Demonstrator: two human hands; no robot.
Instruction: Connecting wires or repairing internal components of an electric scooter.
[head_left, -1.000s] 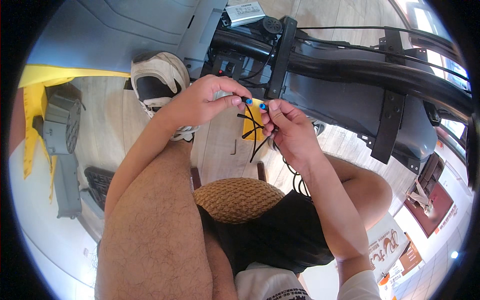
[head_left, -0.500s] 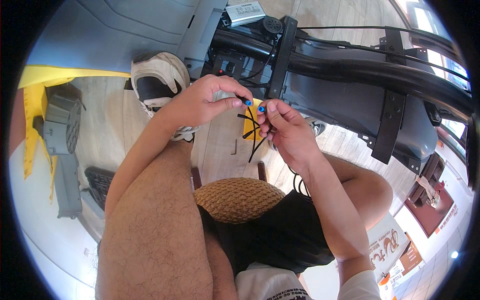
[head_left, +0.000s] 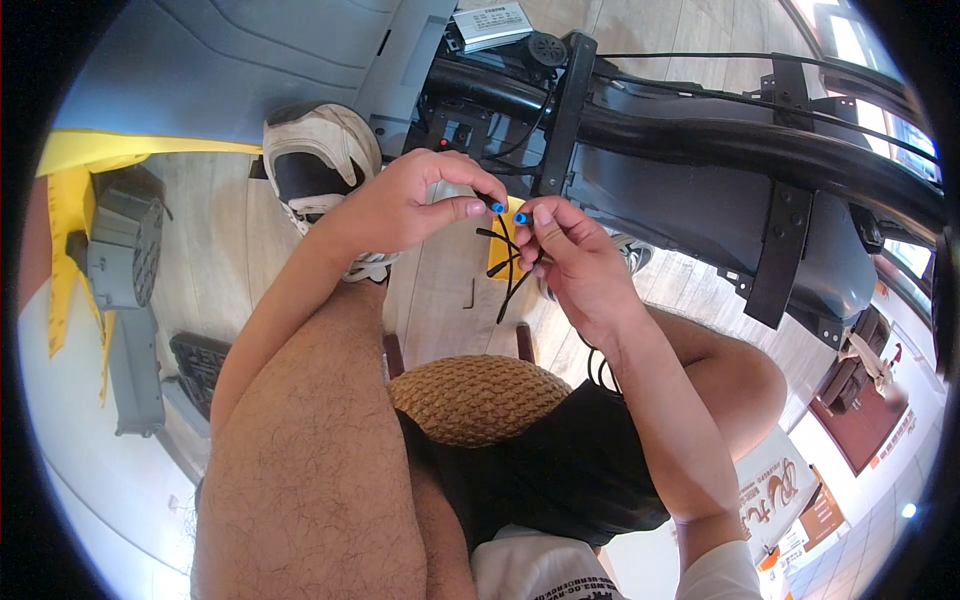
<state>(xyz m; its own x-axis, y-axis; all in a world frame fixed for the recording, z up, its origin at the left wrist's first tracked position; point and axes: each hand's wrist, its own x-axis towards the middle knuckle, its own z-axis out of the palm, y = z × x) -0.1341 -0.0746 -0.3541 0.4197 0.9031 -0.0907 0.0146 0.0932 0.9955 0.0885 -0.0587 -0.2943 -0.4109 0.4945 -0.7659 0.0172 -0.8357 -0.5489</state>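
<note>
Between thumb and fingers, my left hand (head_left: 425, 200) pinches a black cable connector with a blue end (head_left: 497, 208). My right hand (head_left: 575, 250) holds a second blue-ended cable connector (head_left: 521, 218), a short gap away from the first. The two blue ends are apart, at about the same height. Several thin black cable ends (head_left: 497, 268) dangle below and between my hands, and one black cable runs down past my right wrist. Just beyond my hands lies the dark frame tube (head_left: 690, 135) of a vehicle with grey plastic panels.
A silver box (head_left: 490, 25) and a round black horn-like part (head_left: 547, 49) sit on the frame. On the wooden floor lie an L-shaped hex key (head_left: 469, 294) and a yellow object (head_left: 503, 255). A woven stool seat (head_left: 480, 395) is under me; grey plastic parts (head_left: 125, 245) are at left.
</note>
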